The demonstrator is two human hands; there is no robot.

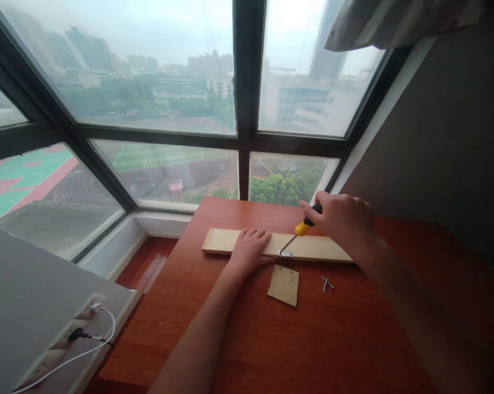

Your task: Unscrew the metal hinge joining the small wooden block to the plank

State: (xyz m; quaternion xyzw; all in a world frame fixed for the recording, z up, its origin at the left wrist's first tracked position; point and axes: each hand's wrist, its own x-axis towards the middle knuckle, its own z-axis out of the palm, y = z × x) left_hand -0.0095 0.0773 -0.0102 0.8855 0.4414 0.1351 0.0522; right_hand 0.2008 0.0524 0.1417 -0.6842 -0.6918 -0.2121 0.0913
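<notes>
2 forearms [206,328] — right hand [348,219] grips screwdriver [301,229]

1. The right hand [345,219] hides the handle end of the screwdriver [301,228].
2. What the tip meets at the metal plate [287,254] is too small to tell.
3. The bottom edge crops the left forearm [197,339].
4. Distant buildings [218,75] blur.
</notes>
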